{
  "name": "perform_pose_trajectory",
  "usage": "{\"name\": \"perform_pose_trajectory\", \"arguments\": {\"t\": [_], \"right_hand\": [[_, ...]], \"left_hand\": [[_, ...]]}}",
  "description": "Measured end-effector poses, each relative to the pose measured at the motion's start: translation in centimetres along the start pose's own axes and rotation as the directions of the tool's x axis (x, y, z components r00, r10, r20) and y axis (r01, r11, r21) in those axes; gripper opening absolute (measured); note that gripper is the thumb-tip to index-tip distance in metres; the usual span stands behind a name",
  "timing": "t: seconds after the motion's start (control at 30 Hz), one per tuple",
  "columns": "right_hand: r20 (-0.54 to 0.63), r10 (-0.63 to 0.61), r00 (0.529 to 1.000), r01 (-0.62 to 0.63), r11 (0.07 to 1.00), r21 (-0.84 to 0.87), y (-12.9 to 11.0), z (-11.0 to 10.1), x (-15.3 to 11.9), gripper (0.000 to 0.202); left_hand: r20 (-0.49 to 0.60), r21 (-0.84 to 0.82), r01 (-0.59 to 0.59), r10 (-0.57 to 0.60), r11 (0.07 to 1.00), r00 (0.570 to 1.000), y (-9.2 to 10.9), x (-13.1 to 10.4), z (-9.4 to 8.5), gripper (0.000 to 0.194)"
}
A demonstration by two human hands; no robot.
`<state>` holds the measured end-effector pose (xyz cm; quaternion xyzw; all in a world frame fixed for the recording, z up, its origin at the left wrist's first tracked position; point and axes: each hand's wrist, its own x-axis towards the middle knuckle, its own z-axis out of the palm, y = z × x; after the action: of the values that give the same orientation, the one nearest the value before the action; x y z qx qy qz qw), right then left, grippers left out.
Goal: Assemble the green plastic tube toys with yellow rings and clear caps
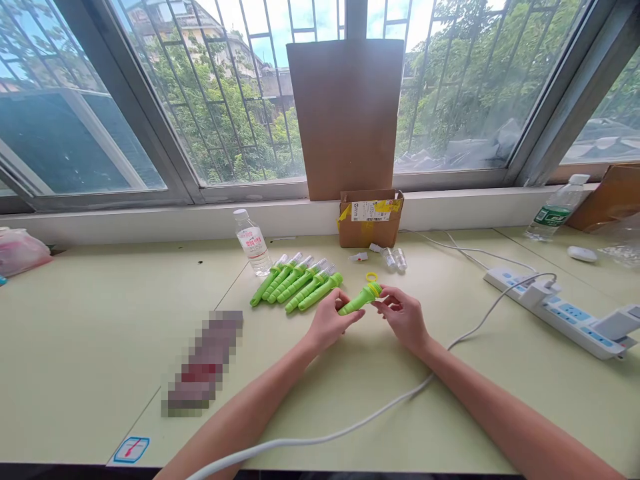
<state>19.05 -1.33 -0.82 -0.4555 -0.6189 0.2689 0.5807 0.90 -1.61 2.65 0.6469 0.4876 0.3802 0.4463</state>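
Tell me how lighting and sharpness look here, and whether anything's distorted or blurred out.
In the head view, daylight enters through the windows, the sky washing out near white; in the head view, the window frames splay outward, likely wide-angle distortion; in the head view, a pixelated patch masks something on the table, while the held green tube looks fairly sharp.

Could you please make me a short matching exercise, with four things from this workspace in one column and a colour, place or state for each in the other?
Column one
1. Left hand
2. Yellow ring
3. Small cardboard box
4. Power strip

Column two
A. White, with a plug inserted, on the right side of the table
B. Closed around a green tube
C. Brown, with a white label on its front
D. Lying on the table, between the box and the hands

Right pairs: 1-B, 2-D, 3-C, 4-A
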Motion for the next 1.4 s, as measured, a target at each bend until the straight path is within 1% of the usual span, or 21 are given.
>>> {"name": "perform_pose_trajectory", "arguments": {"t": [0.13, 0.23, 0.3, 0.43, 0.53, 0.67, 0.77, 0.9, 1.03, 1.17, 1.3, 1.4], "right_hand": [[0.006, 0.017, 1.000, -0.017, 1.000, -0.025, 0.0, 0.0, 0.1, 0.029], [0.031, 0.035, 0.999, -0.034, 0.999, -0.028, 0.0, -0.1, 0.1, 0.031], [0.048, 0.038, 0.998, -0.037, 0.999, -0.020, 0.1, 0.0, 0.1, 0.032], [0.075, 0.049, 0.996, -0.050, 0.999, 0.000, 0.3, 0.0, 0.0, 0.031], [0.088, 0.070, 0.994, -0.072, 0.997, 0.018, 0.3, 0.0, 0.0, 0.030], [0.102, 0.073, 0.992, -0.077, 0.996, 0.037, 0.3, 0.0, 0.1, 0.031], [0.102, 0.072, 0.992, -0.077, 0.996, 0.040, 0.4, 0.0, 0.1, 0.030], [0.105, 0.082, 0.991, -0.087, 0.995, 0.043, 0.4, -0.1, 0.1, 0.027], [0.108, 0.081, 0.991, -0.086, 0.995, 0.043, 0.3, -0.1, 0.1, 0.026], [0.108, 0.064, 0.992, -0.069, 0.997, 0.042, 0.2, -0.1, 0.1, 0.026], [0.106, 0.049, 0.993, -0.053, 0.998, 0.034, 0.4, 0.0, 0.0, 0.025], [0.101, 0.043, 0.994, -0.045, 0.999, 0.022, 0.5, 0.0, 0.0, 0.025]], "left_hand": [[-0.048, 0.054, -0.063, 0.065, 0.997, 0.997, -0.5, 0.0, 0.1, 0.038], [-0.054, 0.112, -0.089, 0.096, 0.990, 0.994, -0.7, -0.1, 0.2, 0.038], [-0.048, 0.132, -0.087, 0.094, 0.988, 0.994, -0.8, -0.1, 0.3, 0.038], [-0.004, 0.108, -0.063, 0.064, 0.992, 0.998, -0.6, -0.2, 0.3, 0.039], [0.071, 0.065, -0.027, 0.022, 0.998, 0.997, -0.5, 0.0, 0.1, 0.043], [0.177, 0.021, 0.055, -0.058, 0.998, 0.983, -0.3, 0.2, -0.2, 0.048], [0.214, -0.001, 0.097, -0.095, 0.995, 0.972, -0.3, 0.4, -0.4, 0.050], [0.235, 0.024, 0.111, -0.114, 0.994, 0.965, -0.4, 0.5, -0.8, 0.054], [0.255, 0.011, 0.147, -0.145, 0.989, 0.956, -0.3, 0.3, -0.8, 0.054], [0.220, 0.035, 0.183, -0.186, 0.982, 0.957, 0.2, 0.0, -0.8, 0.048], [0.226, -0.002, 0.187, -0.182, 0.982, 0.957, 0.3, -0.1, -0.7, 0.044], [0.210, -0.036, 0.175, -0.164, 0.984, 0.964, 0.1, 0.0, -0.6, 0.044]]}}
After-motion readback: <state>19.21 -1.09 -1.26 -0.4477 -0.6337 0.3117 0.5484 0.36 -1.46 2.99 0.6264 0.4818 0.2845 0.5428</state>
